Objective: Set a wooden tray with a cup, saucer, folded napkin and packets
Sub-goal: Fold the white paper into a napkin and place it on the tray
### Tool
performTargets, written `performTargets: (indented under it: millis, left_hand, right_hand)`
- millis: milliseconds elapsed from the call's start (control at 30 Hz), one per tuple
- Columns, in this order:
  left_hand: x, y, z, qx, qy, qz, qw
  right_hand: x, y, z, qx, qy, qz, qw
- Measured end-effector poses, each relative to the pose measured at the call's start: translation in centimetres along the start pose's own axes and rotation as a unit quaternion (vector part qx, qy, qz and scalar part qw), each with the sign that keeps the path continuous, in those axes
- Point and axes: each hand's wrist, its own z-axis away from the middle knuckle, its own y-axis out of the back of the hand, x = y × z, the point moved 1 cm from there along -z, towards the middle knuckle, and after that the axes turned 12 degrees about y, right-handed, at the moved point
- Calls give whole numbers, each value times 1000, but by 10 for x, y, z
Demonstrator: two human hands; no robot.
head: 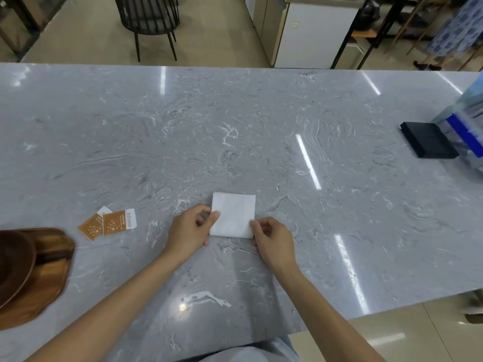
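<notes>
Napkin (233,215), white and folded to a square, lies flat on the grey marbled counter (235,126) just below the middle of the frame, with a hand at each lower corner. On its left edge the left hand (189,232) has its thumb laid over the paper and its fingers curled beneath, pinching that side. At the lower right corner the right hand (271,237) pinches the napkin between thumb and forefinger, the other fingers tucked in. Both bare forearms run down to the bottom of the frame. Left of the left hand, near but apart from it, two brown packets (108,224) lie side by side on the counter, overlapping a little, one with a white end strip. Farther left, at the frame's lower left edge, sits a wooden tray (49,278) with a dark brown saucer (15,262) on it, both cut off by the edge. A black box (428,139) rests at the far right beside a clear container (465,126) with blue parts. Beyond the counter, upper left, stands a black chair (149,19).
</notes>
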Motion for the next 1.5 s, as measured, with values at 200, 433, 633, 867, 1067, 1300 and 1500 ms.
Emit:
performTargets:
  millis: [200, 433, 633, 867, 1067, 1300, 1500]
  left_hand:
    - [5, -4, -1, 67, -28, -36, 997]
    - [9, -1, 2, 115, -280, -253, 919]
    - [13, -11, -13, -10, -291, -412, 864]
    - [8, -14, -24, -31, -259, -409, 874]
    - [33, -3, -36, -23, -256, -283, 924]
    - [43, -2, -44, -1, -251, -207, 946]
    - [39, -2, -49, 9, -240, -204, 949]
  right_hand:
    - [-3, 3, -1, 15, 10, 31, 999]
    - [-13, -13, 12, 28, 324, 277, 904]
    - [-6, -28, -17, -63, 316, 328, 888]
    - [13, -35, -26, -75, 267, 349, 895]
    - [15, -35, -26, -80, 257, 339, 901]
    - [13, -32, -25, -73, 262, 317, 908]
    - [13, -31, -25, -77, 264, 320, 907]
